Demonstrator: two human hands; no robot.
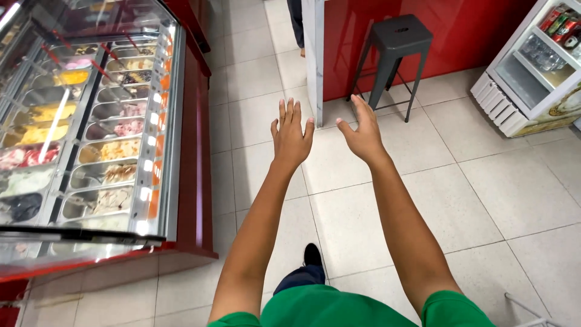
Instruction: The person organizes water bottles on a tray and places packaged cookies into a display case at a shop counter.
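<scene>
Both of my arms reach straight out in front of me above a tiled floor. My left hand is flat with its fingers spread, back toward me, holding nothing. Beside it, my right hand is also open and empty, turned slightly inward with the thumb out. Neither hand touches anything. I wear a green shirt, and one dark shoe shows below.
A red ice cream display freezer with a glass top and several tubs stands on the left. A dark metal stool sits ahead by a red counter wall. A white drinks fridge is at the right. Another person's leg shows at the top.
</scene>
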